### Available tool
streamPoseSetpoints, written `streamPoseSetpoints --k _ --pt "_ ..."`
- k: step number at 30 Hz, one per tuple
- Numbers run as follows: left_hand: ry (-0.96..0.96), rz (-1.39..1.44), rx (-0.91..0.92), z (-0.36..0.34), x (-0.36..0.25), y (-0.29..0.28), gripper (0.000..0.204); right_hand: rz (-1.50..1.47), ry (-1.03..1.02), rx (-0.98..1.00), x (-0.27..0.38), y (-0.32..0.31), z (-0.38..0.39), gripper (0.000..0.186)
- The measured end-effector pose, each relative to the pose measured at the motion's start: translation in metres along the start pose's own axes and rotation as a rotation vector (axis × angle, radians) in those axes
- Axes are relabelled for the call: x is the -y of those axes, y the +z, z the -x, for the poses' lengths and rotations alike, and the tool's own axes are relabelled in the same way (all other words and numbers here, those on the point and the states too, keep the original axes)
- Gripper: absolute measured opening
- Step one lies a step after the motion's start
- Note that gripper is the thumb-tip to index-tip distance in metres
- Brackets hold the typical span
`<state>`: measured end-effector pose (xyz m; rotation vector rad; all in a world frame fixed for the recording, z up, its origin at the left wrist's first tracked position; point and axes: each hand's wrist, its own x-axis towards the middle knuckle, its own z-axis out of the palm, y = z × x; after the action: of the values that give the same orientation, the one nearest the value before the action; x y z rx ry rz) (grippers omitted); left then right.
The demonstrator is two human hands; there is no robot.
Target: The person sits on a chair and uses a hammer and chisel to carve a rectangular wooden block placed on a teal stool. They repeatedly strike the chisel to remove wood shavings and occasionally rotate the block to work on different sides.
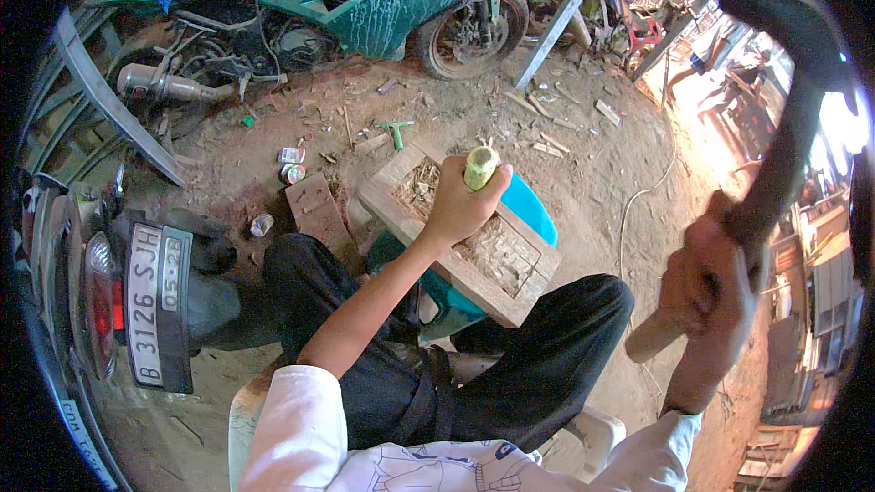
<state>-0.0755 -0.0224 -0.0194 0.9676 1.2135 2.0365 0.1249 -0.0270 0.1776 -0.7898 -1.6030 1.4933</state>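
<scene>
My left hand grips an upright chisel-like tool with a pale yellow-green handle over a thick wooden block. The block has carved recesses holding chips and rests on a turquoise plastic support; the tool's lower end is hidden by my hand. On the right, my right hand is closed around a hammer, raised high with its dark head at the upper right, somewhat blurred. My legs in black trousers are spread on either side of the block.
A green motorbike stands behind, beside a metal post. Another vehicle's rear is close at my left. A small board, cans, a green tool and a cord lie on the littered dirt floor.
</scene>
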Motion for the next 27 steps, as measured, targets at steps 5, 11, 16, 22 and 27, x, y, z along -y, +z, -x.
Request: streamPoseSetpoints --k 5,11,16,22,27 --pt "0.025 -0.012 -0.008 -0.003 -0.004 0.008 0.027 0.93 0.188 0.384 -0.04 0.0 -0.012 0.023" --pt "0.026 -0.018 0.003 0.0 -0.009 0.0 0.027 0.671 0.115 0.203 -0.012 0.023 -0.017 0.024" --pt "0.037 -0.063 -0.012 -0.005 -0.001 0.01 0.028 0.654 -0.013 0.092 -0.068 -0.003 -0.004 0.021" --pt "0.181 -0.187 -0.105 0.001 -0.006 0.01 0.027 0.912 -0.072 0.302 -0.033 0.009 -0.01 0.017" --pt "0.236 -0.19 -0.079 -0.004 0.002 0.012 0.026 0.443 0.145 0.077 -0.041 0.013 0.003 0.016"
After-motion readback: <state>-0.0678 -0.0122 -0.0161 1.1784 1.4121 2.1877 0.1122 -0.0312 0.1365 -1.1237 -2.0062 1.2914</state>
